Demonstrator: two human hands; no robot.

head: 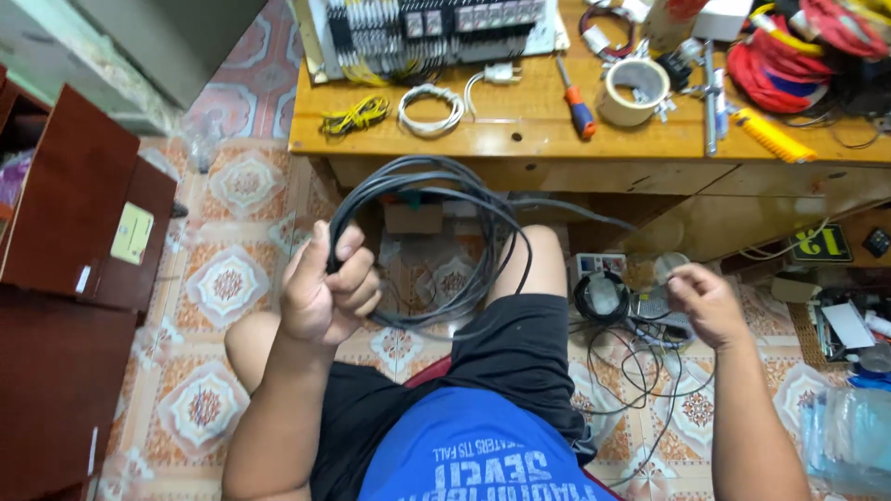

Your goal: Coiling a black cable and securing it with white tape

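Note:
My left hand (pixel 327 289) is closed around a coil of grey and black cable (pixel 436 243), held up in front of my knees as a wide loop. A strand of that cable runs right toward my right hand (pixel 707 301), whose fingers pinch the thin black wire low beside my right knee. Under the right hand lie loose black wires (pixel 640 371) and a small roll of black cable (pixel 601 295) on the tiled floor.
A wooden table (pixel 520 139) stands ahead with a wired panel (pixel 436 28), white cable coil (pixel 431 108), yellow wire bundle (pixel 355 115), screwdriver (pixel 577 104), tape roll (pixel 633 91), yellow cutter (pixel 772 135) and red wire coils (pixel 789 65). A brown cabinet (pixel 65 241) stands left. Clutter lies on the floor at right.

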